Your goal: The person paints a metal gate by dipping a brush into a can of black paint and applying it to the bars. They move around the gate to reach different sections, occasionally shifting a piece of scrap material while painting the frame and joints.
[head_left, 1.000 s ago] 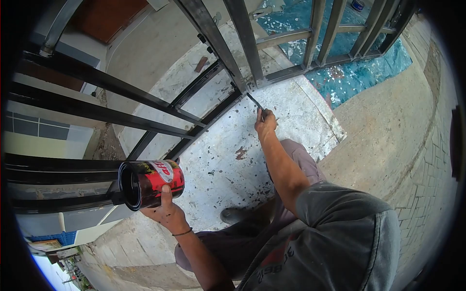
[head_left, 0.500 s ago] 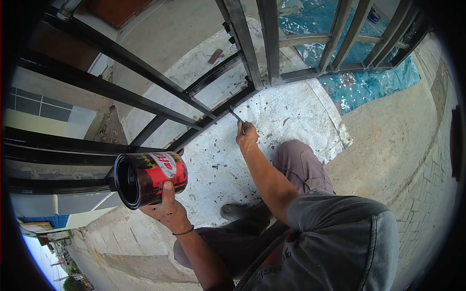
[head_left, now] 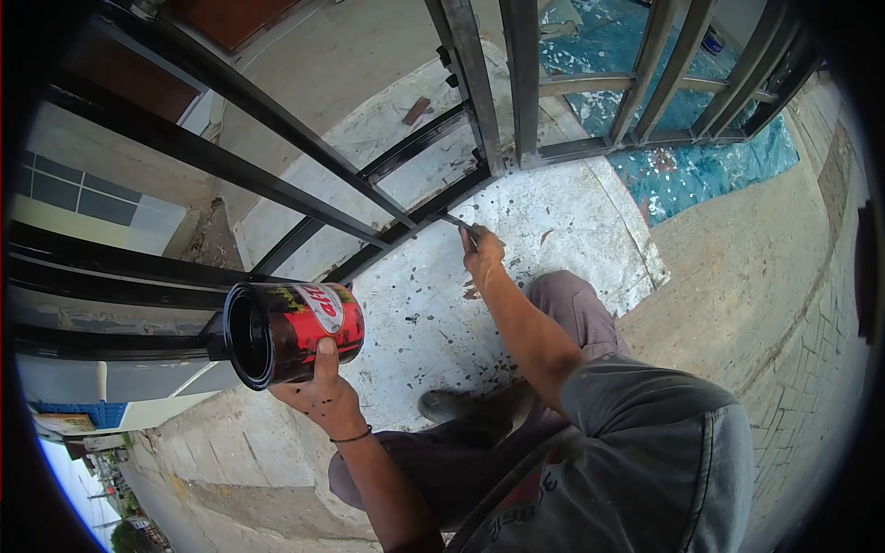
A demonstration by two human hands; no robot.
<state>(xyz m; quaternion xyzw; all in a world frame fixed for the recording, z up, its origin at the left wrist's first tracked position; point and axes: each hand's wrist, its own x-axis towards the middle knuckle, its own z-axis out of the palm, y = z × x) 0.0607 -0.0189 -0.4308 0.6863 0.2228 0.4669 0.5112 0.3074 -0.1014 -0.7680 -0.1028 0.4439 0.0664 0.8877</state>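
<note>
My left hand (head_left: pixel 323 398) is wrapped round a red and black paint can (head_left: pixel 318 334), thumb on its label. The can is tipped on its side toward the left, and its open mouth shows a dark inside. Dark spots mark the hand. My right hand (head_left: pixel 483 251) is closed on a slim paintbrush (head_left: pixel 455 220), whose tip meets the bottom rail (head_left: pixel 415 232) of a metal gate. That rail looks glossy black on the left, while the bars farther right (head_left: pixel 522 88) are duller grey. The brush's bristles are too small to make out.
A white paint-spotted sheet (head_left: pixel 433 313) lies under the gate and my feet. Beyond the grey bars a blue-green tarp (head_left: pixel 701 175) covers the ground. A brown fragment (head_left: pixel 417 111) rests behind the gate. Concrete paving (head_left: pixel 728 267) runs along the right. Black bars (head_left: pixel 120 267) stand close to the can.
My right hand and the paintbrush have shifted slightly right and down in view, along the bottom rail. The can has moved a little right and up, still in my left hand.
</note>
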